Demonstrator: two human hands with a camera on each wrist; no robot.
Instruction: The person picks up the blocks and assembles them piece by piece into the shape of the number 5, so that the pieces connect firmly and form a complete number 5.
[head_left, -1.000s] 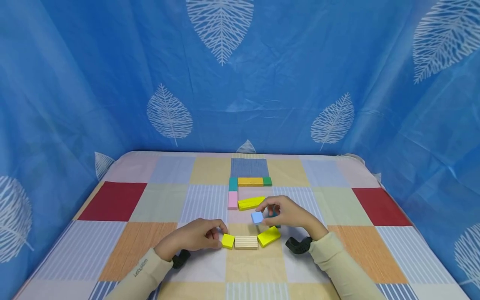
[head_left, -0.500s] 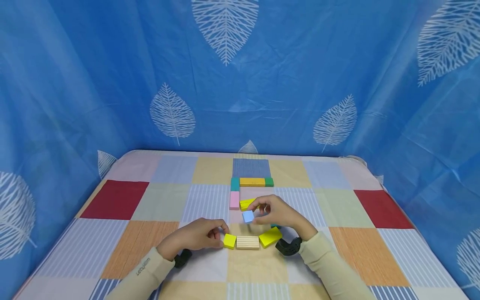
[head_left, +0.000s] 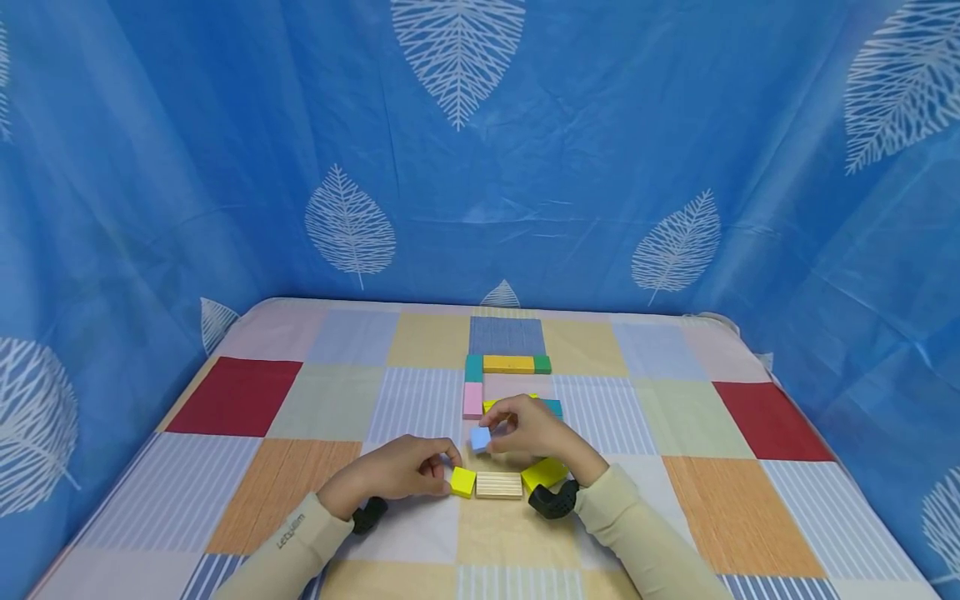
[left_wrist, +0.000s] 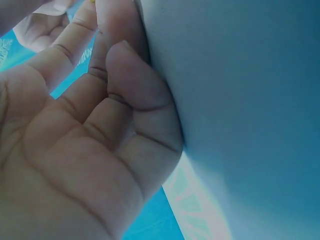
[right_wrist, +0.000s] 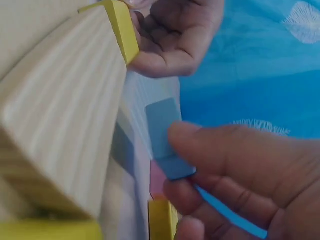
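My right hand [head_left: 525, 429] pinches a small light-blue block [head_left: 480, 440] between thumb and fingertips; the right wrist view shows this blue block [right_wrist: 167, 137] from the side, above the cloth. At the left, my left hand [head_left: 401, 468] has thumb and index finger at the edges of a yellow block [head_left: 462, 482], pinching it. That block sits at the left end of a striped wooden block [head_left: 498, 485]. Another yellow block [head_left: 543, 473] lies angled at the wood's right end, partly behind my right wrist. The left wrist view holds mostly the curled fingers [left_wrist: 150, 125] and palm.
Farther back, a teal block [head_left: 474, 368], an orange block [head_left: 508, 364] and a green block [head_left: 542, 364] form a corner with a pink block [head_left: 472, 400]. A teal piece [head_left: 553, 407] and a yellow block are partly hidden behind my right hand. Patchwork cloth [head_left: 315, 400] covers the table.
My right hand has carried the light-blue block leftward and slightly nearer, toward the yellow block at my left hand. The left hand has stayed at its block. The camera view shifted slightly.
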